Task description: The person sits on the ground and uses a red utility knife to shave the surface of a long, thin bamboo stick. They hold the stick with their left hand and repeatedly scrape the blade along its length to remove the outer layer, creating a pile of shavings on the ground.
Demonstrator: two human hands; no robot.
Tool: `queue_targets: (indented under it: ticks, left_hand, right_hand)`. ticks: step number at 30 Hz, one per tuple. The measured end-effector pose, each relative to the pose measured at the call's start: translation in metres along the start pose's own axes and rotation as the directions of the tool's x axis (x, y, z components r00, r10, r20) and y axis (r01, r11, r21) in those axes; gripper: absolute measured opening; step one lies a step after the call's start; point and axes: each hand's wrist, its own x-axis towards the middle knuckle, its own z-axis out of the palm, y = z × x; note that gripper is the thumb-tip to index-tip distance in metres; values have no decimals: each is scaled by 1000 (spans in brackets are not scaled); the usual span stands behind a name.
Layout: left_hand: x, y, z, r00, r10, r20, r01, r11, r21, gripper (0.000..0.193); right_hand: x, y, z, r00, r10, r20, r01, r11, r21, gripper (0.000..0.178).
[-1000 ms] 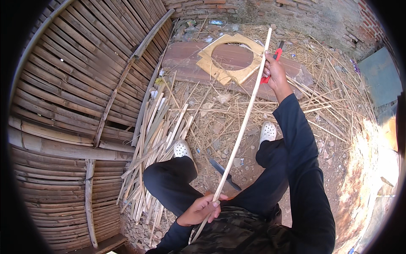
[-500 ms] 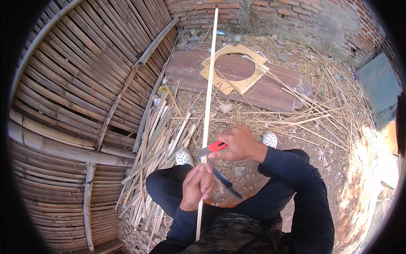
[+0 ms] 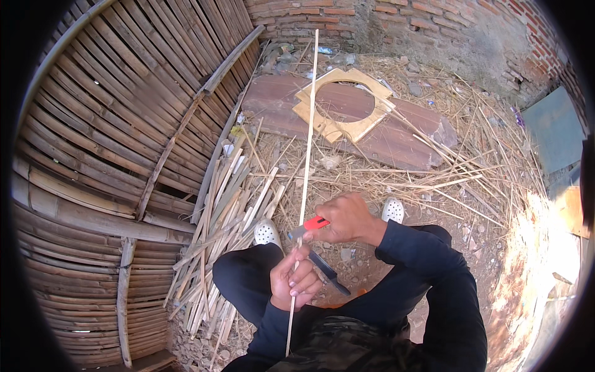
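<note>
A long, thin pale bamboo strip (image 3: 309,133) runs from my lap away toward the brick wall. My left hand (image 3: 293,282) is closed around it near its lower end. In my right hand (image 3: 352,218) I grip a red-handled utility knife (image 3: 317,222). Its blade lies against the strip just beyond my left fingers, and the thumb of my right hand is close to the strip there. A dark, flat, file-like object (image 3: 328,273) shows between my knees, beside my left hand; what it rests on is hidden.
Split bamboo strips (image 3: 211,229) lie heaped on my left beside a bamboo slat wall (image 3: 111,124). Ahead, a wooden frame with a round hole (image 3: 356,132) rests on a reddish-brown board (image 3: 273,102). Straw and stones cover the ground before a brick wall (image 3: 427,28).
The strip's far tip has dropped a little and the strip now shows a narrower side. My left fingers have shifted round it. The knife blade stays at about the same place.
</note>
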Motion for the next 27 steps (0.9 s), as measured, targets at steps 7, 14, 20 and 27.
queue_targets:
  ticks: [7, 14, 20, 27]
  left_hand:
    - [-2, -4, -5, 994, -78, 71, 80, 997, -17, 25]
    - [0, 9, -6, 994, -91, 58, 95, 994, -61, 25]
    - [-23, -4, -4, 985, -170, 37, 169, 985, 13, 24]
    - [-33, -6, 7, 987, -159, -27, 161, 981, 109, 24]
  right_hand:
    - [26, 55, -8, 964, 252, -91, -263, 954, -143, 63]
    - [5, 5, 8, 996, -64, -61, 64, 998, -10, 61]
    - [25, 74, -7, 946, 287, -149, -310, 935, -169, 65]
    - [11, 34, -3, 990, 22, -143, -33, 996, -80, 63]
